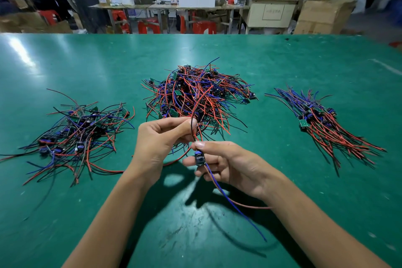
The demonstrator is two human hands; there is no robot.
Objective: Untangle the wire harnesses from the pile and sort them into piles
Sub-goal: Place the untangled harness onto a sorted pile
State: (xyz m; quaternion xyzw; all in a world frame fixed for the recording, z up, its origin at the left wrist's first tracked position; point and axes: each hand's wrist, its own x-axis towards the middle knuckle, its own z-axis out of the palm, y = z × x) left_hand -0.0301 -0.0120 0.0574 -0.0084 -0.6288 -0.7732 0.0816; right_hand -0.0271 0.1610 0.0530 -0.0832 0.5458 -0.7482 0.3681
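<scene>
Above the green table mat [87, 61] our right hand [226, 163] pinches one red, black and blue wire harness [199, 158] at its small module, while our left hand [161, 137] pinches its red and black leads. We should slide the left fingers gently along them so they leave the central tangled pile [195, 91] without dragging neighbours.

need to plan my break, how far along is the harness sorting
Partly done. Two sorted groups already lie on the green table: a loose left pile and a neater right pile. In hand: one harness, its small board pinched by the right hand while the left hand grips its red and black wires. Left: the tangled centre pile, the densest of the three.
</scene>
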